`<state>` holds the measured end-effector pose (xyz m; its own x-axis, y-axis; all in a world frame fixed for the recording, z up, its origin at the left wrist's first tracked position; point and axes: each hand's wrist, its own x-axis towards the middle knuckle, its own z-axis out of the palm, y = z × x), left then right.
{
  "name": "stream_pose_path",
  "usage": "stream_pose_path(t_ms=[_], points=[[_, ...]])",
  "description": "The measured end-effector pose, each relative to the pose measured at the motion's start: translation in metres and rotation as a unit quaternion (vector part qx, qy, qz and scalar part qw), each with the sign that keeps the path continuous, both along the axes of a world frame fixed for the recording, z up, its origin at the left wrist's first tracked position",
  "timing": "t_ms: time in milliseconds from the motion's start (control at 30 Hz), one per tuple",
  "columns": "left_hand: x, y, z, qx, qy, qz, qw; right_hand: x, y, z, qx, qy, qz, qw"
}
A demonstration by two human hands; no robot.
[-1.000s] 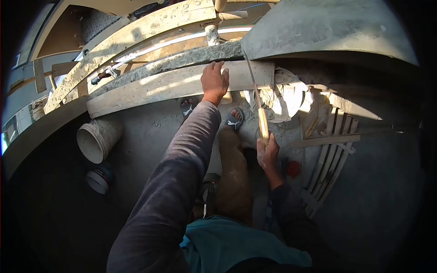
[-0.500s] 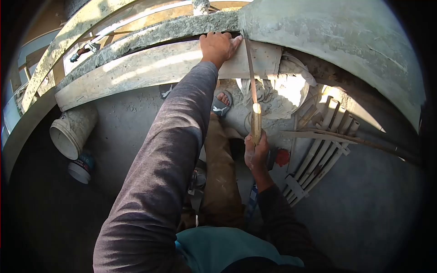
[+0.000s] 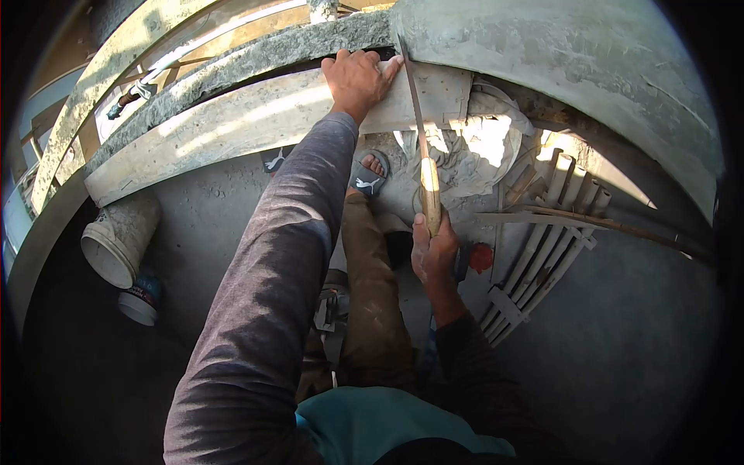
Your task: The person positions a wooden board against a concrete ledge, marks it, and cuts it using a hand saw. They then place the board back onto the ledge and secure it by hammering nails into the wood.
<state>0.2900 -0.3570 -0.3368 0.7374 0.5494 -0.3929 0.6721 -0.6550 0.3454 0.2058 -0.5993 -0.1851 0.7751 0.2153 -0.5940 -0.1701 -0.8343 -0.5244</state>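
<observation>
My left hand (image 3: 363, 81) is closed over the top edge of a pale curved board (image 3: 256, 112), its fingertips at the dark gap behind. The thumb lies close beside a blade. In my right hand (image 3: 435, 252) is a long-bladed hand tool (image 3: 431, 182) with a light wooden handle. Its narrow brown blade is seen nearly edge-on, so I cannot make out any teeth. The blade runs across the board near its right end, and its tip reaches the corner where the rough concrete strip (image 3: 310, 46) meets the smooth grey curved surface (image 3: 542, 54).
A dirty bucket (image 3: 112, 252) and a smaller tub (image 3: 141, 298) lie at left. Several slats and tubes (image 3: 542, 248) are bundled at right, near a red round object (image 3: 480, 257). Crumpled pale sheeting (image 3: 492, 151) lies beneath the board, beside my sandalled foot (image 3: 370, 170).
My right hand and the tool have moved slightly forward, and the blade tip now sits further up at the corner. The left hand keeps its place on the board; the view has shifted a little.
</observation>
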Motion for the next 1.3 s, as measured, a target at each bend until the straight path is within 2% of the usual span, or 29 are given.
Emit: stream_pose_path(t_ms=[67, 200, 267, 333, 400, 433, 467, 567, 667, 700, 800, 867, 933, 1000, 1100, 1167, 1200, 1233, 1300], points=[[-0.008, -0.004, -0.005, 0.033, -0.046, 0.011, 0.998, -0.005, -0.006, 0.001, 0.029, -0.026, -0.004, 0.999], [-0.011, -0.012, 0.005, 0.037, -0.06, 0.018, 0.997, 0.015, 0.016, -0.002, 0.021, -0.023, -0.03, 0.999], [-0.021, -0.017, 0.001, 0.036, -0.107, 0.007, 0.994, 0.035, 0.032, -0.009, 0.019, -0.041, 0.032, 0.998], [-0.021, -0.016, 0.011, 0.039, -0.125, 0.015, 0.991, 0.026, 0.028, -0.014, 0.041, -0.072, 0.009, 0.997], [-0.024, -0.007, 0.027, 0.009, -0.079, 0.007, 0.997, 0.022, 0.025, -0.011, 0.034, -0.05, -0.014, 0.998], [-0.027, -0.004, 0.025, 0.035, -0.08, -0.014, 0.996, 0.022, 0.021, -0.016, 0.052, -0.037, -0.031, 0.998], [-0.025, 0.002, 0.021, -0.001, -0.041, -0.053, 0.998, 0.026, 0.02, -0.02, 0.061, -0.029, -0.043, 0.997], [-0.022, 0.005, 0.008, 0.011, -0.06, -0.057, 0.996, 0.035, 0.012, -0.038, 0.083, -0.007, -0.06, 0.995], [-0.023, 0.01, 0.006, -0.021, -0.011, -0.065, 0.998, 0.034, 0.008, -0.044, 0.09, -0.017, -0.037, 0.995], [-0.025, 0.016, 0.011, -0.016, 0.023, -0.095, 0.995, 0.035, 0.007, -0.044, 0.076, -0.032, -0.016, 0.996], [-0.034, 0.043, 0.041, -0.046, 0.121, -0.126, 0.984, 0.029, 0.011, -0.039, 0.047, -0.057, 0.008, 0.997], [-0.05, 0.059, 0.045, -0.072, 0.112, -0.065, 0.989, 0.028, 0.007, -0.043, 0.037, -0.072, 0.006, 0.997], [-0.056, 0.058, 0.032, -0.079, 0.121, -0.107, 0.984, 0.027, -0.002, -0.055, 0.077, -0.102, 0.03, 0.991], [-0.051, 0.06, 0.044, -0.081, 0.125, -0.148, 0.978, 0.026, -0.01, -0.047, 0.071, -0.092, 0.043, 0.992], [-0.054, 0.048, 0.103, -0.085, 0.108, -0.148, 0.979, 0.018, -0.016, -0.011, 0.04, -0.161, 0.039, 0.985], [-0.068, 0.037, 0.129, -0.077, 0.083, -0.133, 0.985, 0.015, -0.033, 0.017, 0.1, -0.17, 0.077, 0.977], [-0.076, 0.031, 0.139, -0.097, 0.041, -0.133, 0.986, 0.013, -0.037, 0.038, 0.068, -0.143, 0.079, 0.984], [-0.078, 0.025, 0.153, -0.102, 0.046, -0.133, 0.985, 0.009, -0.043, 0.059, 0.035, -0.116, 0.081, 0.989], [-0.084, 0.015, 0.173, -0.115, 0.011, -0.133, 0.984, 0.001, -0.066, 0.081, 0.035, -0.164, 0.092, 0.982]])
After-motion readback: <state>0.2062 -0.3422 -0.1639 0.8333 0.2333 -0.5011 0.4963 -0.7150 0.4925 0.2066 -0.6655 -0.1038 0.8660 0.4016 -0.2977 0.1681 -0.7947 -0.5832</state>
